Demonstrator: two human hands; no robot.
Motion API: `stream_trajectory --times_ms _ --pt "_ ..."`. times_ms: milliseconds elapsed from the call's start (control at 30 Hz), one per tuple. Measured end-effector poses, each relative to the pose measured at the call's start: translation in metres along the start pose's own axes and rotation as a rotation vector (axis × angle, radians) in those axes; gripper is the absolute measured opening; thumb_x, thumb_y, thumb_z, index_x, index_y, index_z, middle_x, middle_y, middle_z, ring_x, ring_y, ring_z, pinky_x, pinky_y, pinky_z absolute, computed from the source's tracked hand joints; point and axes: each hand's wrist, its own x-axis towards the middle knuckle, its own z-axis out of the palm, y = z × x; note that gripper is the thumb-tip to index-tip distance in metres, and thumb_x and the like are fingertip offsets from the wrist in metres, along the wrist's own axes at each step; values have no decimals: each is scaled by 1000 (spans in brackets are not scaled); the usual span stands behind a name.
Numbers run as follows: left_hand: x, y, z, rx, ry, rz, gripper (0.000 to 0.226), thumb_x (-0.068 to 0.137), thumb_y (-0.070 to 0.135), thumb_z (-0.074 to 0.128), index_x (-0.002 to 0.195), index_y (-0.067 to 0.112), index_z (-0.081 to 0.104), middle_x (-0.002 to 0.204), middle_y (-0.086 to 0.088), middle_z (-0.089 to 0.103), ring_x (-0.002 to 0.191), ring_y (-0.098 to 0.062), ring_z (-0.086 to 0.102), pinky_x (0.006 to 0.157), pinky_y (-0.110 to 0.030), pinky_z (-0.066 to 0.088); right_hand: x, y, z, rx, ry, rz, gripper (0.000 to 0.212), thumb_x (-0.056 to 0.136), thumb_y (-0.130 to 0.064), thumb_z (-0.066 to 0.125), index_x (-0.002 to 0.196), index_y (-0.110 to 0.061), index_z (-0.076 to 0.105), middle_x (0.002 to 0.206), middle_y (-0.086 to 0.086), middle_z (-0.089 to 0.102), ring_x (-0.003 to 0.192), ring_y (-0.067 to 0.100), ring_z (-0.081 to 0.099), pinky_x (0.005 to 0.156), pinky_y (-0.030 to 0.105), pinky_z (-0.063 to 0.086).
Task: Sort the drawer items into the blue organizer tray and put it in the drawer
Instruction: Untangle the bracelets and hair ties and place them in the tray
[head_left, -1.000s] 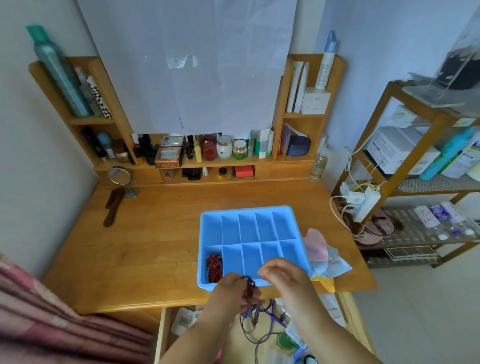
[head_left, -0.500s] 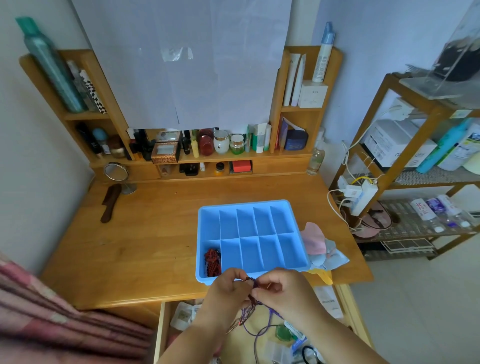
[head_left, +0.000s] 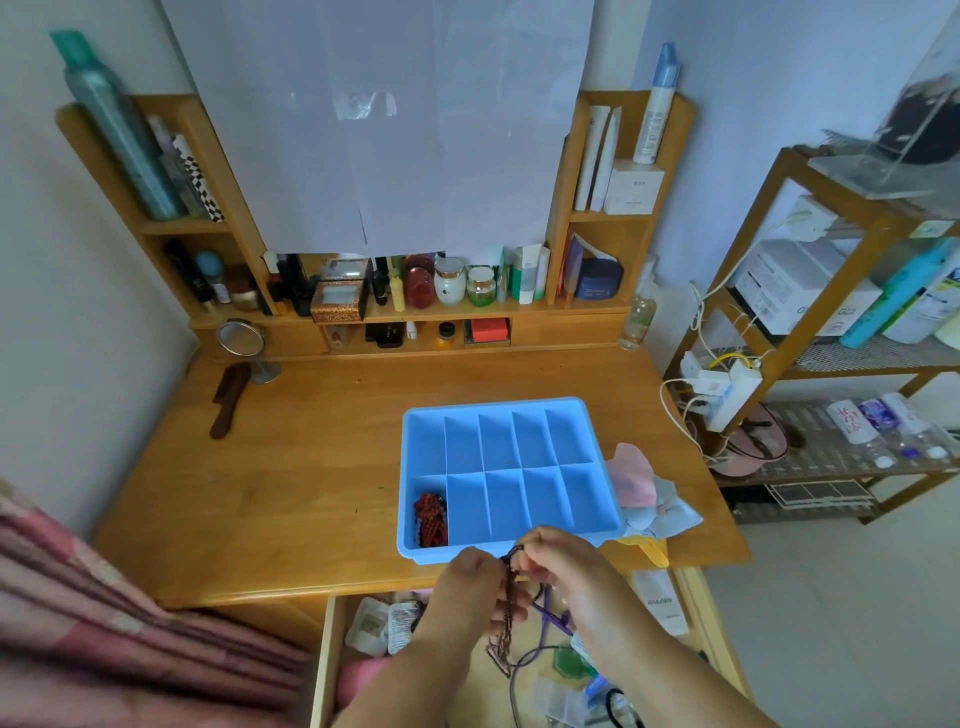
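Fingers (head_left: 524, 564) of both hands pinch a dark beaded strand (head_left: 508, 613) over the open drawer (head_left: 324, 670): the left hand (head_left: 470, 587) holds it partway down, the right hand (head_left: 576, 571) grips its top end just before the blue organizer tray (head_left: 511, 475), which sits on the desk (head_left: 270, 483) with red beads (head_left: 430, 514) in its near-left compartment. The strand's lower end hangs beside a purple cord (head_left: 545, 623), so lifting may snag it and drag drawer clutter out. Pulling hard could snap the strand or nudge the tray off the desk edge.

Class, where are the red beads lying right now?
The red beads lie in the near-left compartment of the blue organizer tray on the desk, just beyond the left hand.
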Motion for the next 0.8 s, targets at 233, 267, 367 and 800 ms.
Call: stream_trajectory --times_ms 233,267,367,800 --pt "17 -5 -11 -238 102 -12 20 91 4 36 85 1 55 55 -13 54 48 -24 48 52 -32 43 -3 -8 -9 174 -127 58 28 88 -19 49 109 -12 65 47 -2 22 47 14 34 61 21 39" --pt "15 -5 -10 -362 83 -51 22 92 4 38 80 2 56 52 -12 53 49 -24 47 53 -32 44 -2 -8 -10 215 -121 72 26 93 -12 46 113 -11 62 46 -3 21 45 12 28 54 19 35" --pt "9 -5 -11 -668 52 -44 28 98 5 37 77 5 54 52 -9 56 51 -23 54 64 -36 48 -2 -6 -17 375 -109 73 22 88 0 45 91 -3 67 46 0 25 44 13 25 55 22 37" --pt "-31 28 -12 -93 -131 278 17 96 1 39 92 -1 55 72 -10 67 45 -23 51 64 -39 48 7 -13 -26 -235 78 -69 19 91 -14 57 82 -25 68 42 -8 41 41 9 37 47 23 32"
